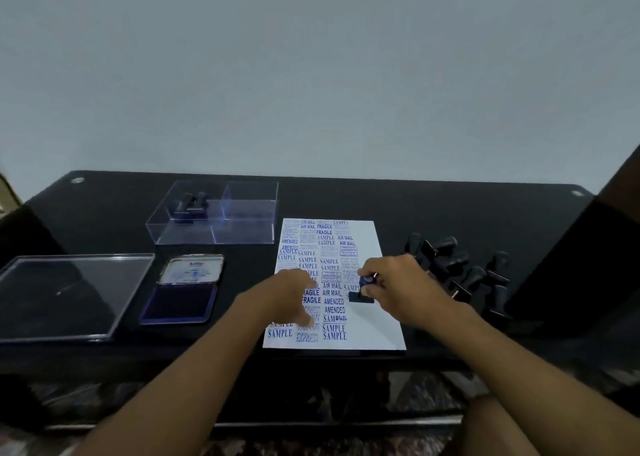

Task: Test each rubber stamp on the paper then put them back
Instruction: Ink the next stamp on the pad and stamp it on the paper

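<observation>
A white paper covered with blue stamp prints lies on the black table. My right hand grips a black rubber stamp by its handle, its base down on the paper's right side. My left hand presses flat on the paper's left part with spread fingers. An open blue ink pad sits left of the paper. A clear plastic box behind it holds two black stamps. Several black stamps lie in a pile right of the paper.
A clear plastic lid lies flat at the table's left front. A dark object rises at the right edge. A pale wall stands behind the table. A patterned floor shows below the table's front edge.
</observation>
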Demonstrator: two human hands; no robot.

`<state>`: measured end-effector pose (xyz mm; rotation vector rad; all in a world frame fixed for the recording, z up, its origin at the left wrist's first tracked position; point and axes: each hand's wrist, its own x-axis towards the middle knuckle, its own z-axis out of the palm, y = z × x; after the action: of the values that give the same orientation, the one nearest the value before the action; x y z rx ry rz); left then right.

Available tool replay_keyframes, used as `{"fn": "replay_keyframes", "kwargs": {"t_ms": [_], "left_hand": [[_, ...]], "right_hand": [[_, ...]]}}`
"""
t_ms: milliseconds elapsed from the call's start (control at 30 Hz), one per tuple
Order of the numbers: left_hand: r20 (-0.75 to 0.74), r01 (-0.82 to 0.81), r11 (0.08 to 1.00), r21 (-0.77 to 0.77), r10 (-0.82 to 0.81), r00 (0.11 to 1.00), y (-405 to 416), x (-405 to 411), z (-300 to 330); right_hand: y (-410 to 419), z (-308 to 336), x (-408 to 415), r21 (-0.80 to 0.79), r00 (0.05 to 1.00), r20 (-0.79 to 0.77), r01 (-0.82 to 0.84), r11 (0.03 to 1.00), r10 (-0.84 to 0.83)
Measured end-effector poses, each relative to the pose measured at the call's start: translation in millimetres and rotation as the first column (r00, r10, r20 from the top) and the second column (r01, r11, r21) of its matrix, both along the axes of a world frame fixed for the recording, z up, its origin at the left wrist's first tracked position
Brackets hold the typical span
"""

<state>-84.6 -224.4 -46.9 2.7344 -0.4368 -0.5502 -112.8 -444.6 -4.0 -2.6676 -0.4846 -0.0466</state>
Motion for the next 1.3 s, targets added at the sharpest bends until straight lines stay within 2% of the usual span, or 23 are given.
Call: {"fn": "replay_keyframes", "kwargs": {"t_ms": [267,900,1300], "left_hand": [[-0.006,-0.029,0.999,-0.025,0.029,1.0,1.4,0.8,-2.9],[0.007,0.029,1.0,-0.011,-0.029,1.0,-1.0,-2.5,4.3],[-0.003,0.035,0.999,0.012,-0.035,0.999,-2.8,-1.8,3.1]], "right_hand": [[-4.6,-19.4,4.4,0.023,0.999,0.022,-0.047,0.999,0.046],[0.0,-37.8,4.2,0.07,0.996,0.059,-0.069,0.995,0.065],[1.6,-31.7,27.1,0.116,0.998,-0.047,-0.025,0.993,0.03]]}}
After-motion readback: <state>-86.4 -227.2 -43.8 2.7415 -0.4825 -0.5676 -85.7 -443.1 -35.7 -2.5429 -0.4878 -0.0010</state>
